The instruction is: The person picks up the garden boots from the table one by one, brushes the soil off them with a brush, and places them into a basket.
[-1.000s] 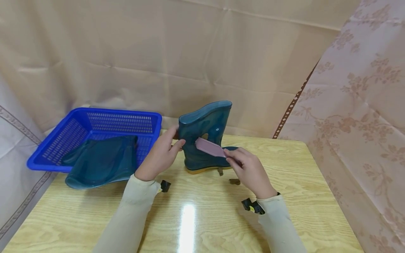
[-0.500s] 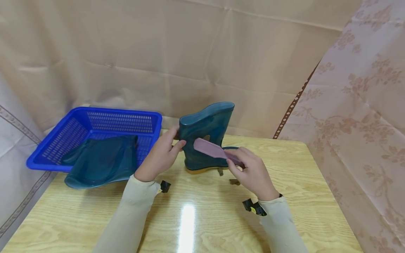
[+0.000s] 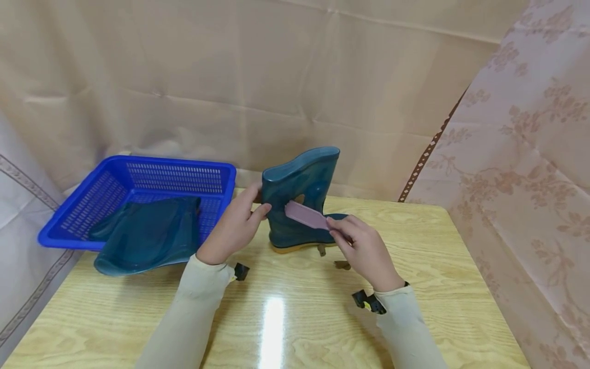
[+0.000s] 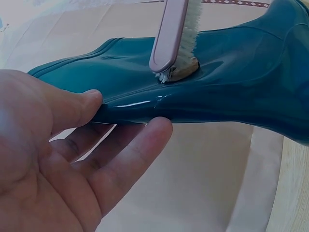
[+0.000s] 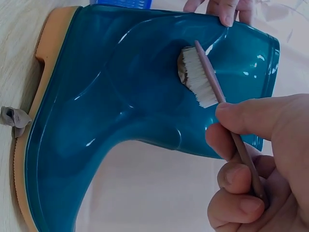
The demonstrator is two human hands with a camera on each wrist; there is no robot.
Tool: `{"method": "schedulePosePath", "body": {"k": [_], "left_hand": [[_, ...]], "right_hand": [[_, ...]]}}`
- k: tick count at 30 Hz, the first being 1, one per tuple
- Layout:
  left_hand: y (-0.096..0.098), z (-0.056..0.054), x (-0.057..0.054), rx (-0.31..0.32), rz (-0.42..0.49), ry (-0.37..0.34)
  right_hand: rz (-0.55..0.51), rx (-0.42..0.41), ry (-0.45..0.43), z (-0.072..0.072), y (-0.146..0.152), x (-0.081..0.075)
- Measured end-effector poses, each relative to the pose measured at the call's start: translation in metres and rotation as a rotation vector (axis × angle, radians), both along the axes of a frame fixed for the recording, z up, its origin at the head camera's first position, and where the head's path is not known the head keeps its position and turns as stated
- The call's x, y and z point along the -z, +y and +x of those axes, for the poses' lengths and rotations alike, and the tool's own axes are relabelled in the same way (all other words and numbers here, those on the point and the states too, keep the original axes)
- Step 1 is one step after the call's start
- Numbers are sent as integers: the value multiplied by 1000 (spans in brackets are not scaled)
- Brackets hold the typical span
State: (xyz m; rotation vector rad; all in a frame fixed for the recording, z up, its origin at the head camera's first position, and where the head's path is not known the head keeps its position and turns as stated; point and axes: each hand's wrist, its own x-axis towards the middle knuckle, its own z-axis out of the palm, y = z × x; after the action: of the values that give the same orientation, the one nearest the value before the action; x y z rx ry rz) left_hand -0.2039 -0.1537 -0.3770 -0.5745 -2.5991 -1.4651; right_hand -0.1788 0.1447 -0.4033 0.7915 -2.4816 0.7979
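A teal rubber boot [image 3: 299,179] with a tan sole stands upright on the table. My left hand [image 3: 235,220] grips the back of its shaft, thumb on the near side and fingers round the far side. In my right hand [image 3: 364,248] is a pink scrub brush [image 3: 306,215], held by the handle. White bristles [image 5: 198,77] press at a brown, mud-like patch [image 4: 183,71] on the shaft, partly hidden by the brush. Brownish clumps [image 3: 342,265] lie on the table beside the sole, one right against it in the right wrist view.
A blue plastic basket [image 3: 182,166] stands at the left. Another teal boot [image 3: 152,236] lies in it, its opening hanging over the front rim. Beige cloth [image 3: 286,77] hangs behind the table [image 3: 286,287], and a flowered cloth [image 3: 530,179] at the right.
The brush slid slightly down and left over the boot, then back up and right. The boot rocked a little with it. My left hand kept its place on the shaft.
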Motion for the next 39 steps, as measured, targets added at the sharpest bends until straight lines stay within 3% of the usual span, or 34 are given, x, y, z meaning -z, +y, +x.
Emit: {"method": "schedulePosePath", "body": {"k": [11,23,31,39], "left_hand": [[-1,0,1,7,12,-7],[0,1,-1,14,-6,22],[0,1,-1,12,-9,17],[0,-1,1,4,-4,26]], "right_hand": [[32,21,-41,4,7,-6],[2,-73,17,7,1,-11],[-1,-16,-6,2,3,-4],[11,29,-54,3,9,-8]]}}
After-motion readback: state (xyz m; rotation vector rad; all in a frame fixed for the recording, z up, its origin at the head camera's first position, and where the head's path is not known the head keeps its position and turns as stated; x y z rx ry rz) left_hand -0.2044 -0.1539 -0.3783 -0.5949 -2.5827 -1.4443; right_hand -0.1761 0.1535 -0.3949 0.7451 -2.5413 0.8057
